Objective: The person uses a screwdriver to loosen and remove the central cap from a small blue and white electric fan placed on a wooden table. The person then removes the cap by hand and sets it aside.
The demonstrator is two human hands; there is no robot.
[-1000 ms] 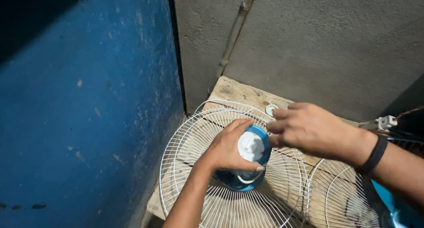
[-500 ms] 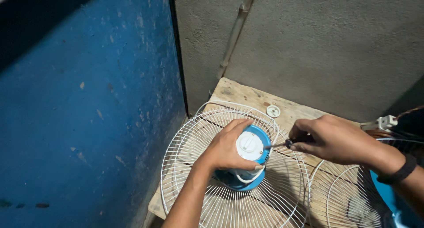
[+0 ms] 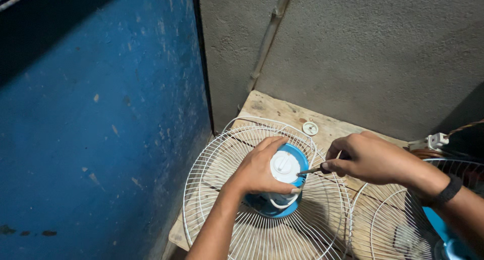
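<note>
A blue fan motor housing (image 3: 282,189) with a round white cap (image 3: 284,166) on top stands at the centre of a white wire fan guard (image 3: 222,189), which lies flat on a bare wooden board (image 3: 272,109). A white cord loops out at the housing's 6 o'clock side. The board is hemmed in: a blue painted wall (image 3: 101,124) rises close at 9 o'clock, and a grey rendered wall (image 3: 363,53) closes it off at 12 o'clock. A second wire guard (image 3: 383,219) overlaps the first at 3 o'clock, beside another blue fan part (image 3: 443,235) at the lower right edge. A small white round disc (image 3: 310,128) lies on the bare wood at 1 o'clock from the housing, the only open patch of board in view.

The left hand (image 3: 259,169) is curled around the housing from its 9 o'clock side, fingers wrapped over the top edge beside the cap. The right hand (image 3: 373,156), a dark band on its wrist, is closed around a screwdriver (image 3: 312,170), whose tip meets the cap's 3 o'clock edge.
</note>
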